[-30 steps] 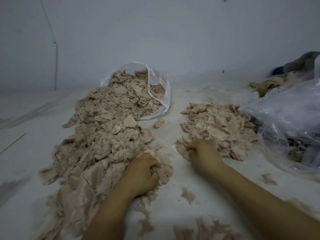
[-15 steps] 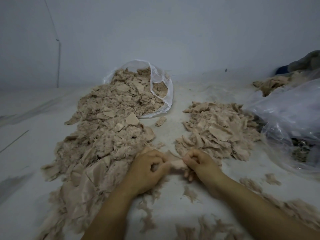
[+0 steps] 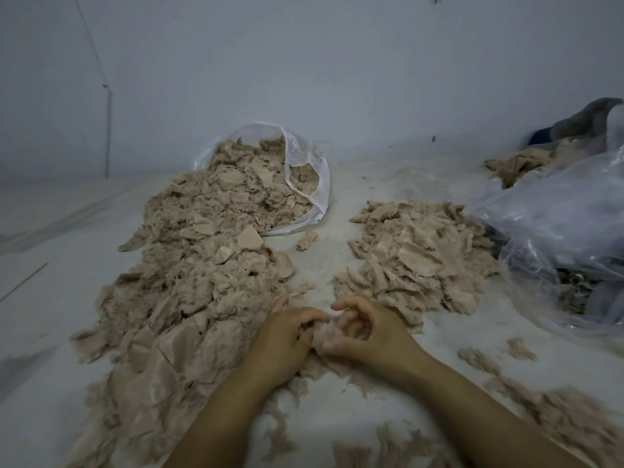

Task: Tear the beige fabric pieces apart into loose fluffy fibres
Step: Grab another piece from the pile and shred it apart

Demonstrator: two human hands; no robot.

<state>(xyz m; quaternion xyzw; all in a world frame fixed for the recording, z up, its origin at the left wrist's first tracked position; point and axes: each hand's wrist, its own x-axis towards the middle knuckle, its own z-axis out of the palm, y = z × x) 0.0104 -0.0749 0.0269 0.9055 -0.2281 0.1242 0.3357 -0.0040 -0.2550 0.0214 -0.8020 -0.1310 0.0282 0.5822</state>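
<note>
1. Pinching one beige fabric piece [image 3: 322, 329] between left hand [image 3: 283, 342] and right hand [image 3: 366, 332]; both sets of fingers curled onto it, close together, likely for tearing leverage.
2. Fluffy fibres [image 3: 189, 298] heaped left of fingers, probably done.
3. Untorn pieces [image 3: 418, 255] beyond-right, within reach.
4. Clear bag [image 3: 304, 170] farthest.

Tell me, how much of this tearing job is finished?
Some is done: loose fluff lies near the right arm. In hand: the left hand and right hand hold a fluffy tuft between them. Left: the right pile, the big pile.
</note>
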